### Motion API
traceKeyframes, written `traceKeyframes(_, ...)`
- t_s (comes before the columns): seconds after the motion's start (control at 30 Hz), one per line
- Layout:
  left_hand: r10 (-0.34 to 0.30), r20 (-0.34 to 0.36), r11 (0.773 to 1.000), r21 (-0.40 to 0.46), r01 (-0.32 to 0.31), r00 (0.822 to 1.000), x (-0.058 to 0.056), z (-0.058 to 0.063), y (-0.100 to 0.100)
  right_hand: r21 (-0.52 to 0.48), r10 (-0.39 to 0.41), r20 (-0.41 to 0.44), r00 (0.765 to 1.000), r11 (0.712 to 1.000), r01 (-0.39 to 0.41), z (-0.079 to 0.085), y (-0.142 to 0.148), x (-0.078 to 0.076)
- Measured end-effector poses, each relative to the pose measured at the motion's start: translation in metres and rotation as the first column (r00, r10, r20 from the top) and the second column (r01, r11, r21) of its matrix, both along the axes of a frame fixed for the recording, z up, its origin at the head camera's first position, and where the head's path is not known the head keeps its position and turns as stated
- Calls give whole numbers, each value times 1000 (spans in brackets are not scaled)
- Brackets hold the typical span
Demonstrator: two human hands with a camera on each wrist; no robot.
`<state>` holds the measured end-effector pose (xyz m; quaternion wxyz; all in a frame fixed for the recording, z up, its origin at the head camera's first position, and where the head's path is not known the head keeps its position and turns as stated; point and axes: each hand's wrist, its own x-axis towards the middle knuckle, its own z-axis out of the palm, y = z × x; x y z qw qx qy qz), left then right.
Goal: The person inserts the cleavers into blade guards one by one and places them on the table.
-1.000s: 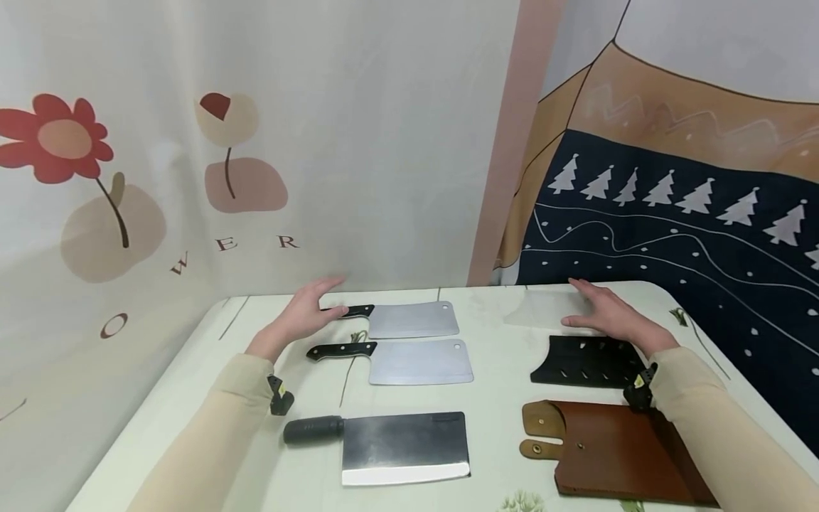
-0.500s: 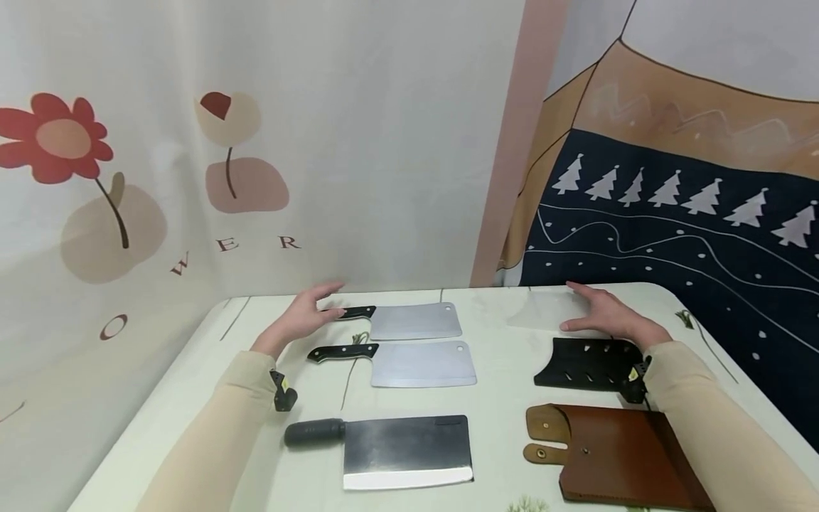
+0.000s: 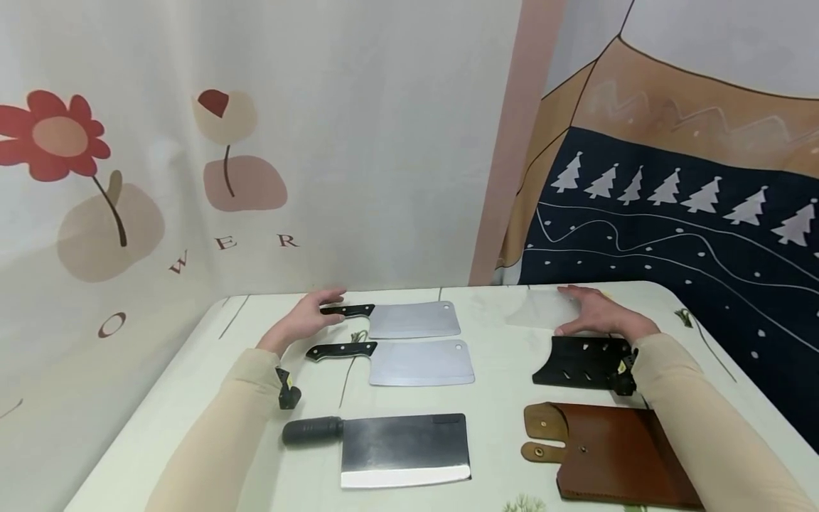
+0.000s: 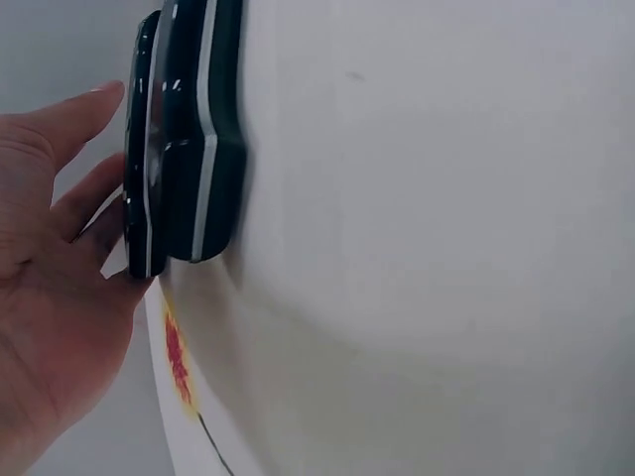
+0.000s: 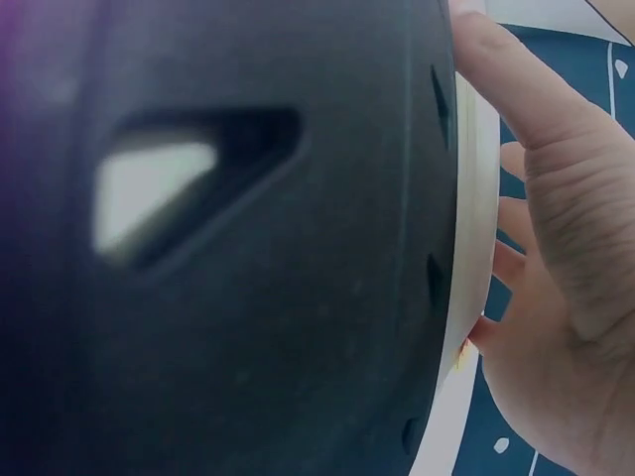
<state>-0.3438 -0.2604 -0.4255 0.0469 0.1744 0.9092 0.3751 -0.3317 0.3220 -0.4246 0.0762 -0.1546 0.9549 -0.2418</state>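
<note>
My left hand [image 3: 306,318] lies around the black riveted handle [image 3: 353,311] of the farthest cleaver [image 3: 414,319], thumb on the near side and fingers beyond. In the left wrist view the thumb stands a little apart from that handle [image 4: 144,149]; whether the fingers touch it I cannot tell. Over a clear, see-through flat sheath [image 3: 544,308] at the table's far right is my right hand [image 3: 601,313], thumb and fingers spread apart. Contact there is unclear. Just nearer than this hand lies a black slotted blade sheath [image 3: 579,361], which fills much of the right wrist view [image 5: 278,327].
A second black-handled cleaver [image 3: 422,363] lies nearer, then a larger dark-bladed cleaver [image 3: 405,448] with a thick grey handle. At front right is a brown leather sheath [image 3: 627,451] with snap straps. A curtain [image 3: 384,178] hangs behind the table [image 3: 499,398].
My left hand has lowered slightly, bringing its fingers closer around the far cleaver's handle. My right hand has lowered and shifted a little left over the clear sheath. The cleavers keep their places.
</note>
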Motion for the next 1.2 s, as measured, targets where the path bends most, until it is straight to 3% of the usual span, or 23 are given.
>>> traceKeyframes(0.3, -12, 36, 1000, 8, 11, 999, -3, -2, 1, 43, 19, 57, 998, 999, -22, 3, 1, -4)
traceKeyframes(0.6, -9, 28, 996, -84, 11, 1000, -2, 1, 7, 24, 39, 95, 995, 999, -41, 6, 1, -5)
traceKeyframes(1.03, 18, 21, 988, -151, -15, 1000, -2, -1, 15, 1, 33, 56, 998, 999, -33, 4, 3, -4)
traceKeyframes(1.2, 42, 36, 992, -119, -37, 998, 0, 0, 14, -13, 49, 28, 998, 999, -49, 2, 5, -4)
